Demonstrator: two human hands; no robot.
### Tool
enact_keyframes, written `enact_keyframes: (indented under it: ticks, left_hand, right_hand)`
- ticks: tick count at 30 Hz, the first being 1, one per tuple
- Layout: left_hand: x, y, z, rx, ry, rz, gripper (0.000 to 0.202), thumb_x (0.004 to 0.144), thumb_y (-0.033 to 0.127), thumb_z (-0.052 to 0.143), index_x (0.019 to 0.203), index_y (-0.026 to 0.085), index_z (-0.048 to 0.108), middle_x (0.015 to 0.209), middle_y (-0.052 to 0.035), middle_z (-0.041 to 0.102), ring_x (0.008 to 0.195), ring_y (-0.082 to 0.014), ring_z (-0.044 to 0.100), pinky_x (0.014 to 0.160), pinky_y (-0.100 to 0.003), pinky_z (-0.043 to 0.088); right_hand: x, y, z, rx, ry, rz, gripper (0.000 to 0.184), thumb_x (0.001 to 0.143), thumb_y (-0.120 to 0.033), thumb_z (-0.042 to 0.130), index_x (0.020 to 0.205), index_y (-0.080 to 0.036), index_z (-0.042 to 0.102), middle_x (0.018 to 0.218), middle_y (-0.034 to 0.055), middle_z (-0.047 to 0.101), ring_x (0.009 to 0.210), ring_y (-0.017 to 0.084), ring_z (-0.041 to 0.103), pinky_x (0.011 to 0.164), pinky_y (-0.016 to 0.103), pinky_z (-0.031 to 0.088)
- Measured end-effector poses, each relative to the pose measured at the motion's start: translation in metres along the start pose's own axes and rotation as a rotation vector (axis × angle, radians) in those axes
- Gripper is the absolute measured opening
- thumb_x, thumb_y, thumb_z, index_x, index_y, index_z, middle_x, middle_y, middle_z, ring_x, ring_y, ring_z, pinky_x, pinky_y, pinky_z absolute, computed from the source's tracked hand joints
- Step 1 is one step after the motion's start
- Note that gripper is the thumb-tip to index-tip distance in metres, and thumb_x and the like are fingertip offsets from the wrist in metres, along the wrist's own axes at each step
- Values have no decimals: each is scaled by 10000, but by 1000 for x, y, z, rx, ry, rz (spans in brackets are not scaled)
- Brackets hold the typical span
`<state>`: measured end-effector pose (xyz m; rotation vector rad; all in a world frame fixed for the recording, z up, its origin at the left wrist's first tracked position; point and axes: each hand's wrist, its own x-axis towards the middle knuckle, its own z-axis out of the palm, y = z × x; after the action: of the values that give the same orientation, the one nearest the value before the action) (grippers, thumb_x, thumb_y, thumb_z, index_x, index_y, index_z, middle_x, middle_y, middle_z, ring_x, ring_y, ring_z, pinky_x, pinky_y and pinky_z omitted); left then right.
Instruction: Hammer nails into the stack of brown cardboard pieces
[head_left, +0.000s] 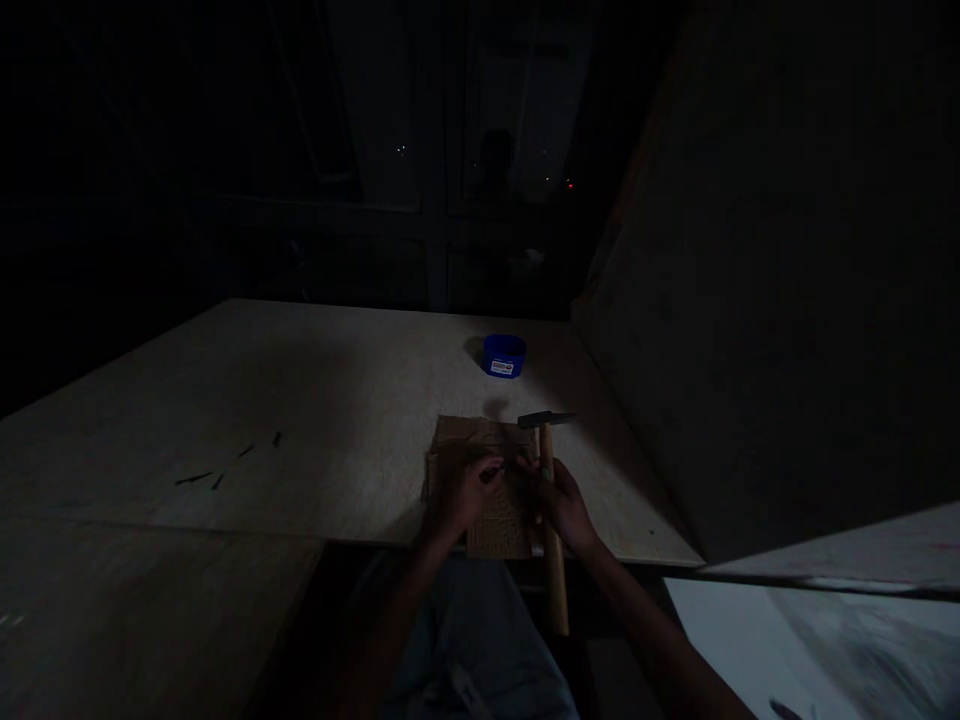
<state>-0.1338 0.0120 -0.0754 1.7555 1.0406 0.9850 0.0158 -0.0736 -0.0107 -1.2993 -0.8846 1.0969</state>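
A hammer [555, 570] with a wooden handle and a dark metal head is in my right hand [570, 510], head up and handle end hanging past the table's front edge. My right fingertips reach left toward my left hand [474, 485]. My left hand is over the cardboard [499, 530], its thumb and fingers closed in a pinch; what they hold, if anything, is too dark and small to name. The cardboard lies at the table's front edge in stacked pieces, its surface dented and torn.
A blue container [504, 345] with a white label stands behind the cardboard. Several small dark strips [246, 451] lie on the pale table [360, 400] at left. A tall board [765, 300] rises at right; a white sheet [720, 640] lies lower right. The room is dim.
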Motion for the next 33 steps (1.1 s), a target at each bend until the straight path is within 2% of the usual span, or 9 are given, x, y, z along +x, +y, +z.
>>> enact_keyframes:
  ticks: [4,7,10,13,16,21,27,33]
  left_hand:
    - [-1,-1,-1,-25,-3,-2,232,853,163,659,1068,200,740,1055,-49,787,975,-180,745,908,-330,604]
    - [-2,0,-2,-35,5,11,226,844,173,668,1054,201,745,1058,-52,787,977,-185,745,911,-336,601]
    - [-2,4,-3,-50,3,-1,219,842,167,662,1041,194,749,1054,-52,787,971,-184,744,907,-328,597]
    - [-2,7,-4,-42,-13,-19,209,842,162,659,1024,199,754,1031,-45,790,954,-185,743,885,-308,595]
    - [-3,8,-5,-3,-5,-39,185,839,171,668,998,205,756,1012,-42,791,934,-193,741,863,-303,589]
    - [-2,3,-3,43,-9,-70,265,802,125,680,1053,200,722,1019,-37,784,945,-194,734,858,-301,576]
    - [-1,1,-1,66,6,-69,309,801,110,681,1086,224,710,1016,-36,779,954,-191,739,864,-298,579]
    - [-2,5,-2,29,4,-63,278,795,102,673,1050,203,717,1004,-43,781,929,-193,740,873,-313,580]
  right_hand:
    - [-11,-21,-13,-189,-53,-17,385,799,-505,612,1030,-206,538,957,68,737,477,117,532,371,240,442]
    - [-23,-39,-25,-461,-146,-78,332,889,-440,525,1080,-180,605,861,51,723,577,160,606,494,268,504]
    - [-37,-51,-32,-641,-251,-161,353,931,-398,508,1146,-163,660,907,61,739,759,201,669,687,293,540]
    - [-49,-49,-29,-672,-293,-194,420,972,-441,484,1238,-159,647,1014,81,754,832,215,689,763,297,537]
    - [-54,-38,-25,-665,-285,-199,480,994,-481,434,1290,-151,618,1049,104,757,841,225,707,762,300,534]
    - [-48,-26,-20,-786,-300,-93,524,986,-517,396,1207,-125,664,866,108,763,753,260,724,638,311,500]
    - [-47,-28,-18,-739,-266,-161,543,975,-500,388,1277,-117,626,969,128,768,793,253,724,721,318,536]
    - [-50,-23,-21,-752,-299,-102,461,958,-426,440,1221,-123,669,920,108,771,777,248,720,675,300,530]
